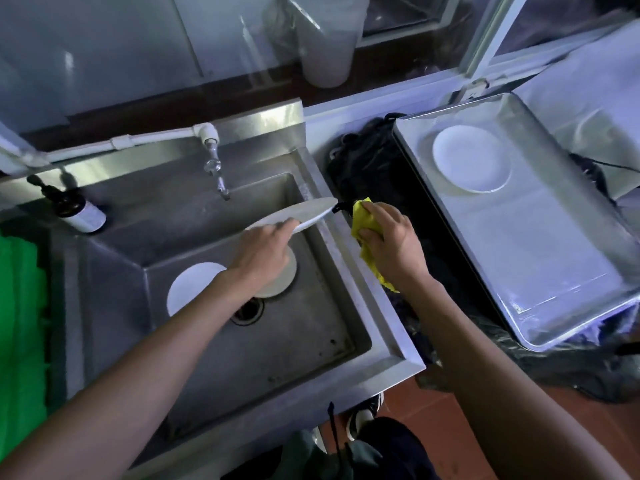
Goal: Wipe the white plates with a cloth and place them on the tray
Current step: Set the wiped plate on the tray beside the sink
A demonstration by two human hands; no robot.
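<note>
Left hand (265,251) grips a white plate (298,213) by its near edge, fingers curled round the rim, plate tilted almost edge-on and lifted above the steel sink (304,344), its far end reaching toward the sink's right wall. Right hand (389,242) clutches a bunched yellow cloth (363,221), fingers wrapped over it, held just right of the sink rim and just beside the raised plate's far tip; cloth and plate look apart, contact unclear. Two more white plates lie flat in the sink basin: one at left (188,285), one partly hidden under the left hand (282,280), both near the drain (247,311). Tap (216,169) hangs over the basin's back edge. Dark pump bottle (74,207) stands on the sink's left ledge. Metal tray (540,258) sits to the right, well apart from the sink, with one white plate (471,159) lying flat in its far left corner. Black plastic sheeting (367,168) fills the gap between sink and tray. Green object (20,306) at far left edge.
</note>
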